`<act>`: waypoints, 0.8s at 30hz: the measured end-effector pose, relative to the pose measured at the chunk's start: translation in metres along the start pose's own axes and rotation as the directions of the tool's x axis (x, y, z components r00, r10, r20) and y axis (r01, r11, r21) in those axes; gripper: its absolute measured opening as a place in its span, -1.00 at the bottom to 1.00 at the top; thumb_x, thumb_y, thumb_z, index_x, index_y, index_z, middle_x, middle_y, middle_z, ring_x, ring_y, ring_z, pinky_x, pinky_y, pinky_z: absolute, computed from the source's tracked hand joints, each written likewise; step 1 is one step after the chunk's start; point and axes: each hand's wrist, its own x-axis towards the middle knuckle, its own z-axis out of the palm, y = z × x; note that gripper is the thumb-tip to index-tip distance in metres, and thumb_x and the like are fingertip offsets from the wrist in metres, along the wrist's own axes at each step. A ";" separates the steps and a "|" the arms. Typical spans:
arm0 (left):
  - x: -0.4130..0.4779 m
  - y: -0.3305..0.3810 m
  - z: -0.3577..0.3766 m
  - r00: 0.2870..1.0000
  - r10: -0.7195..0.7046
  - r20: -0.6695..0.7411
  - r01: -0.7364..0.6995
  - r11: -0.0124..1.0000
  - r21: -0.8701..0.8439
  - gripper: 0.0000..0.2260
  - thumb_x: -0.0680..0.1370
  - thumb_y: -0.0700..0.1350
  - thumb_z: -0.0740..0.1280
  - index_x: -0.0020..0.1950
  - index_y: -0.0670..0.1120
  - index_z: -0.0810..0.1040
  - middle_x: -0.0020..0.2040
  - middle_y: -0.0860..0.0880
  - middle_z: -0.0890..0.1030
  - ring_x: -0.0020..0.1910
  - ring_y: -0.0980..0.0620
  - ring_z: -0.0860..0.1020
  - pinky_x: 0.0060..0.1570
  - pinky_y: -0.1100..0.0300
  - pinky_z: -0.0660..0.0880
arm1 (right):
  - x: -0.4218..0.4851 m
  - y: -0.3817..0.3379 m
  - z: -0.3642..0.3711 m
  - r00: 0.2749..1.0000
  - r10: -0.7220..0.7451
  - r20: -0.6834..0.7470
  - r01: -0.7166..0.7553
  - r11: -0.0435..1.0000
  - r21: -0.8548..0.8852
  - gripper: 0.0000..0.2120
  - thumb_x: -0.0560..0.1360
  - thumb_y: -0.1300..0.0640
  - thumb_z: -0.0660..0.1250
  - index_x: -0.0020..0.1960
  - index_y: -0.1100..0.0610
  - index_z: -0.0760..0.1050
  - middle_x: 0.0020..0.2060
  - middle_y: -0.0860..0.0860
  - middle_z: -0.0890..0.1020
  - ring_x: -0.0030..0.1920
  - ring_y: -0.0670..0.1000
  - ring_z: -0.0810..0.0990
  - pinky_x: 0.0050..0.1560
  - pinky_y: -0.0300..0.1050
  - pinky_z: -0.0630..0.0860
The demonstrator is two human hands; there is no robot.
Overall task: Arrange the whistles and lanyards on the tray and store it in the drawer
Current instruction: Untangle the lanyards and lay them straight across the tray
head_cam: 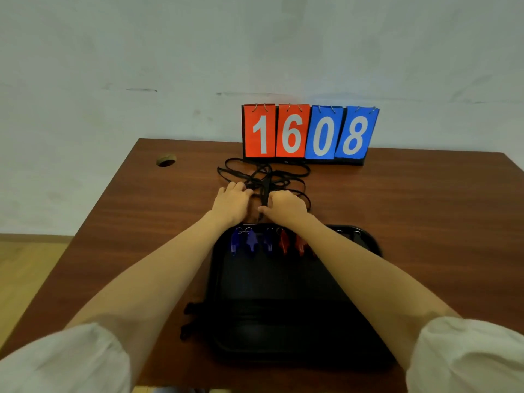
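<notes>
Scoreboard (pixel 310 133) behind tangled lanyards (pixel 255 173) on the tabletop (pixel 425 208).
Right hand (pixel 285 207) pinches one, left hand (pixel 231 201) grip unclear; three blue whistles (pixel 251 242), two red whistles (pixel 283 242) left of the crossing right forearm (pixel 340 256).

Plain indoor room, office-like, with sports kit laid out. The brown wood-grain surface (pixel 397 208) looks like a desk, with a round cable hole (pixel 166 160) near its far left corner. It stands against a pale painted wall (pixel 170 52), scuffed and streaked. A strip of light wood-look floor (pixel 25 265) shows at lower left. A ring-bound flip scoreboard (pixel 310 133) at the far edge reads red 16, blue 08. Blue and red whistles (pixel 249 242) sit in a black tray (pixel 283 321), with black lanyards (pixel 263 171) tangled just beyond it. Gym office or storeroom: cannot tell.
</notes>
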 end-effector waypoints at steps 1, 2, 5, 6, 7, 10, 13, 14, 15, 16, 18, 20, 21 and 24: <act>0.005 -0.002 0.003 1.000 -0.001 -0.011 0.001 1.000 -0.016 -0.59 0.58 -0.16 0.16 0.44 -0.08 0.29 0.39 -0.14 0.32 0.36 -0.17 0.26 0.25 -0.06 0.28 | 0.005 -0.001 0.007 1.000 0.006 -0.011 -0.006 1.000 -0.008 -0.63 0.50 -0.13 0.29 0.05 0.18 0.49 0.00 0.10 0.58 0.04 0.13 0.55 -0.08 0.00 0.48; 0.010 -0.004 0.006 1.000 0.003 -0.019 -0.004 1.000 -0.026 -0.58 0.58 -0.16 0.16 0.45 -0.09 0.27 0.41 -0.13 0.30 0.38 -0.17 0.25 0.26 -0.06 0.27 | 0.008 -0.002 0.012 1.000 0.015 -0.026 -0.015 1.000 -0.017 -0.60 0.49 -0.15 0.29 0.05 0.19 0.48 0.00 0.11 0.58 0.04 0.14 0.55 -0.07 0.01 0.49; 0.019 -0.009 0.018 1.000 0.020 0.003 -0.020 1.000 -0.011 -0.59 0.61 -0.16 0.11 0.46 -0.07 0.26 0.45 -0.10 0.27 0.41 -0.15 0.22 0.30 -0.06 0.24 | 0.019 -0.002 0.022 0.998 0.040 -0.051 -0.042 0.998 -0.039 -0.66 0.52 -0.05 0.25 0.10 0.21 0.45 0.04 0.13 0.57 0.08 0.16 0.52 -0.09 0.01 0.46; 0.020 -0.010 0.022 1.000 0.016 0.006 -0.016 1.000 -0.006 -0.60 0.61 -0.16 0.10 0.47 -0.07 0.25 0.46 -0.09 0.26 0.42 -0.15 0.21 0.30 -0.05 0.23 | 0.022 -0.001 0.024 0.998 0.044 -0.052 -0.046 0.998 -0.040 -0.70 0.53 0.01 0.23 0.11 0.22 0.44 0.06 0.15 0.57 0.09 0.17 0.51 -0.11 0.00 0.42; 0.020 -0.011 0.025 1.000 0.008 0.001 -0.008 1.000 -0.005 -0.59 0.61 -0.16 0.09 0.47 -0.07 0.25 0.47 -0.09 0.25 0.42 -0.15 0.21 0.31 -0.05 0.22 | 0.025 0.000 0.024 0.998 0.046 -0.049 -0.048 0.998 -0.044 -0.73 0.54 0.06 0.21 0.12 0.23 0.43 0.07 0.16 0.56 0.10 0.18 0.50 -0.12 -0.01 0.40; 0.022 -0.012 0.029 0.999 -0.027 -0.023 0.027 1.000 0.004 -0.59 0.61 -0.16 0.10 0.47 -0.08 0.25 0.46 -0.10 0.24 0.41 -0.17 0.20 0.32 -0.06 0.19 | 0.028 0.005 0.020 0.998 0.028 -0.052 -0.032 0.996 -0.087 -0.73 0.57 0.14 0.16 0.20 0.25 0.39 0.17 0.18 0.49 0.21 0.20 0.43 -0.02 0.04 0.41; 0.020 -0.010 0.025 0.998 -0.050 -0.028 0.050 0.999 -0.003 -0.61 0.61 -0.10 0.13 0.44 -0.11 0.28 0.46 -0.15 0.22 0.41 -0.21 0.15 0.35 -0.09 0.14 | 0.025 0.010 0.012 0.990 -0.036 -0.139 0.012 0.986 -0.168 -0.72 0.59 0.19 0.13 0.28 0.23 0.34 0.22 0.19 0.47 0.25 0.22 0.39 0.08 0.07 0.41; 0.018 -0.008 0.022 0.998 -0.048 -0.043 0.048 0.999 -0.021 -0.60 0.60 -0.08 0.15 0.44 -0.11 0.27 0.46 -0.16 0.20 0.42 -0.22 0.13 0.35 -0.10 0.13 | 0.022 0.012 0.009 0.981 -0.070 -0.183 0.034 0.980 -0.195 -0.72 0.59 0.20 0.13 0.28 0.23 0.34 0.20 0.19 0.49 0.23 0.22 0.41 0.08 0.07 0.40; 0.017 -0.006 0.018 0.997 -0.042 -0.069 0.038 0.998 -0.056 -0.58 0.60 -0.07 0.17 0.45 -0.11 0.25 0.46 -0.16 0.20 0.42 -0.22 0.13 0.35 -0.10 0.14 | 0.020 0.013 0.004 0.970 -0.109 -0.220 0.059 0.974 -0.220 -0.73 0.60 0.21 0.13 0.28 0.23 0.34 0.17 0.19 0.52 0.20 0.22 0.43 0.06 0.06 0.40; 0.016 -0.002 0.013 0.994 -0.037 -0.104 0.026 0.994 -0.107 -0.55 0.59 -0.05 0.19 0.46 -0.10 0.23 0.46 -0.15 0.20 0.42 -0.20 0.14 0.35 -0.09 0.15 | 0.017 0.014 -0.002 0.960 -0.146 -0.238 0.088 0.967 -0.237 -0.75 0.60 0.20 0.13 0.26 0.24 0.34 0.13 0.18 0.54 0.15 0.22 0.46 0.02 0.05 0.39; 0.015 0.008 -0.003 0.984 -0.049 -0.170 0.009 0.973 -0.229 -0.51 0.58 -0.04 0.22 0.47 -0.09 0.20 0.46 -0.11 0.23 0.41 -0.17 0.17 0.34 -0.06 0.17 | 0.012 0.014 -0.020 0.953 -0.194 -0.232 0.147 0.968 -0.204 -0.79 0.60 0.18 0.13 0.19 0.23 0.38 0.04 0.16 0.57 0.06 0.20 0.51 -0.07 0.03 0.39; 0.018 0.020 -0.021 0.978 -0.073 -0.195 0.009 0.951 -0.310 -0.53 0.58 -0.01 0.23 0.47 -0.06 0.23 0.45 -0.07 0.28 0.40 -0.13 0.18 0.31 -0.03 0.16 | 0.005 0.013 -0.041 0.963 -0.180 -0.199 0.175 0.984 -0.042 -0.84 0.59 0.17 0.15 0.10 0.19 0.43 -0.01 0.12 0.57 -0.01 0.15 0.54 -0.09 0.00 0.43; 0.020 0.026 -0.030 0.978 -0.080 -0.194 0.013 0.947 -0.321 -0.55 0.58 0.01 0.22 0.45 -0.03 0.26 0.43 -0.04 0.30 0.39 -0.11 0.19 0.29 -0.02 0.15 | 0.001 0.012 -0.053 0.967 -0.165 -0.192 0.179 0.982 0.057 -0.87 0.58 0.17 0.17 0.06 0.17 0.46 -0.03 0.09 0.57 -0.03 0.11 0.54 -0.08 -0.02 0.46; 0.023 0.044 -0.057 0.974 -0.105 -0.198 0.028 0.933 -0.359 -0.67 0.58 0.05 0.20 0.33 0.05 0.40 0.36 0.03 0.39 0.35 -0.08 0.21 0.21 0.01 0.15 | -0.013 0.010 -0.086 0.947 -0.181 -0.264 0.237 0.951 0.198 -0.91 0.55 0.19 0.25 0.00 0.11 0.52 -0.02 0.02 0.59 -0.03 0.00 0.53 0.02 -0.12 0.49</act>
